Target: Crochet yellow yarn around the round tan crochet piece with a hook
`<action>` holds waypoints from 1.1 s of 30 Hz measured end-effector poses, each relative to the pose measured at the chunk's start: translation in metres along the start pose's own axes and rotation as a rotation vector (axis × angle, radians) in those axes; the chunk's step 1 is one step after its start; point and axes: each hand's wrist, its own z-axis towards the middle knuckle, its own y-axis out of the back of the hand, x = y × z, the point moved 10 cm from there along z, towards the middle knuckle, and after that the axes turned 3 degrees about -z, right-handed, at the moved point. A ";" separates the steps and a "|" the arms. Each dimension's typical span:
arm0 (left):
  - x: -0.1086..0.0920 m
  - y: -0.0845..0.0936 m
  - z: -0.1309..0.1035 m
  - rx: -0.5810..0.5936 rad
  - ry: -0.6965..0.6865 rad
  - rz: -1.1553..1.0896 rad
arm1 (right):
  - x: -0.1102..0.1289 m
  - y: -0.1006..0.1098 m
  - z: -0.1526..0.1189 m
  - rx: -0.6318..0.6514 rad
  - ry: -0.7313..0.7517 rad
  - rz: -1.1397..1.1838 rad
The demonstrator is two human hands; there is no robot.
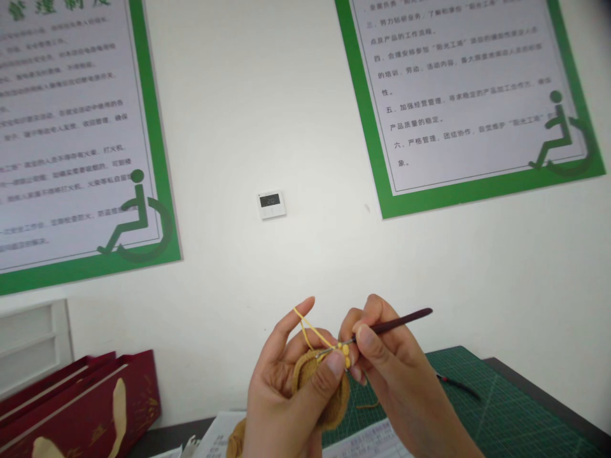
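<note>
The left grip (286,401) held the brown crocheted piece (337,407), with yellow yarn (312,327) strung above it. The right grip (382,353) held a crochet hook (405,319) at the piece's upper edge.

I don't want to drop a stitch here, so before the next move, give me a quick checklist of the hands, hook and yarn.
1. Right hand grips the crochet hook by its dark handle: ok.
2. Left hand holds the brown crocheted piece: ok.
3. Yellow yarn passes over the left hand's raised index finger: ok.
4. Yarn caught in the hook's tip: cannot tell, too small.
5. Dark curved tool on the green cutting mat lies away from the fingertips: ok.
</note>
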 end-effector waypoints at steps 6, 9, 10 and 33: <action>-0.002 0.005 -0.003 -0.034 0.015 0.059 | 0.027 -0.001 -0.005 0.005 0.351 -0.249; -0.006 0.009 -0.008 -0.094 -0.028 0.111 | 0.052 -0.009 -0.020 -0.007 0.640 -0.521; -0.006 0.010 -0.010 -0.110 -0.040 0.121 | 0.059 -0.015 -0.028 -0.002 0.746 -0.652; 0.011 -0.018 -0.009 0.256 0.202 0.049 | 0.067 -0.013 -0.045 -0.186 0.863 -0.504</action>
